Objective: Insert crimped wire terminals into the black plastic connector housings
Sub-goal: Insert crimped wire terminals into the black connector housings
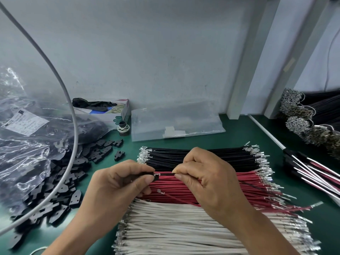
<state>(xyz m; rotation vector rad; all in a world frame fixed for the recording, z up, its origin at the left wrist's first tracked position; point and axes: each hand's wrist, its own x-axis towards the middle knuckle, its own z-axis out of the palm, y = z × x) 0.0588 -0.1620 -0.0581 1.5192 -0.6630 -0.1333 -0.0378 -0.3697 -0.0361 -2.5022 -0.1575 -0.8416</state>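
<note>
White wires [184,227], nearest. Left hand [117,183] pinches black housing [149,174]; right hand [206,179] pinches black wire [165,173] at its mouth, above red wires [239,183]. Bag label [24,121] unreadable.

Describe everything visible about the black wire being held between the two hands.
The black wire is thin, with dark insulation, stretched roughly level between the hands above the red wire bundle. The right hand pinches it between thumb and forefinger. Its silvery crimped terminal meets the black housing held in the left hand. How far it is seated cannot be told.
</note>
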